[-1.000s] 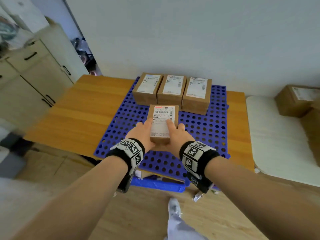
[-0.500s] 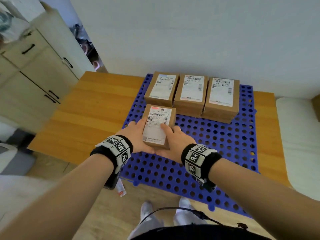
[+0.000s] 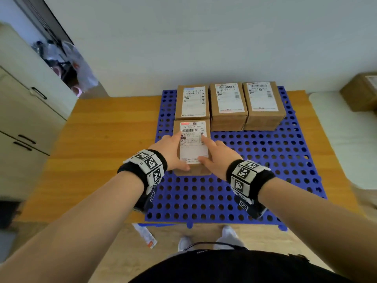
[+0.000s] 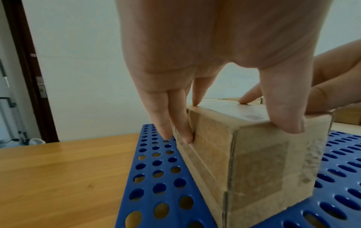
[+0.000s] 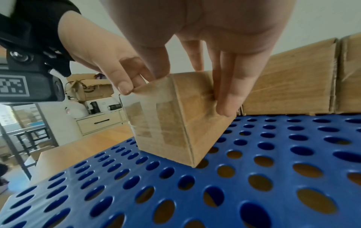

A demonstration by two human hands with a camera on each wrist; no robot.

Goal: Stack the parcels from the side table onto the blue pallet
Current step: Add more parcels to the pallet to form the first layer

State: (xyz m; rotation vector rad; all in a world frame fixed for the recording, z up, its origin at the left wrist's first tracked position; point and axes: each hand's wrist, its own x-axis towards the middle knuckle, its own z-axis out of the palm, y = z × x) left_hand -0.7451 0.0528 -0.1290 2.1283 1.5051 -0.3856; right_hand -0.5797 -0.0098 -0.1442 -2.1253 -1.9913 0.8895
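Note:
A blue perforated pallet [image 3: 265, 160] lies on a wooden table [image 3: 106, 139]. Three labelled cardboard parcels [image 3: 227, 103] stand side by side in its back row. A fourth parcel [image 3: 192, 144] sits with its base on the pallet, just in front of the back-left one. My left hand [image 3: 170, 153] grips its left side and my right hand [image 3: 217, 158] its right side. In the left wrist view the fingers [image 4: 175, 123] run down the parcel [image 4: 254, 162], with the thumb on its near top edge. In the right wrist view the fingers [image 5: 230, 92] press the side of the parcel [image 5: 175, 123].
A pale cabinet [image 3: 24, 119] stands left of the table. At the right is a white side table [image 3: 346, 139] with another brown parcel [image 3: 361, 92]. The wall is close behind the back row. Bare pallet surface lies to the right of the held parcel and in front of it.
Both hands have carried the parcel left and away from me, from in front of the middle back parcel down to in front of the back-left one.

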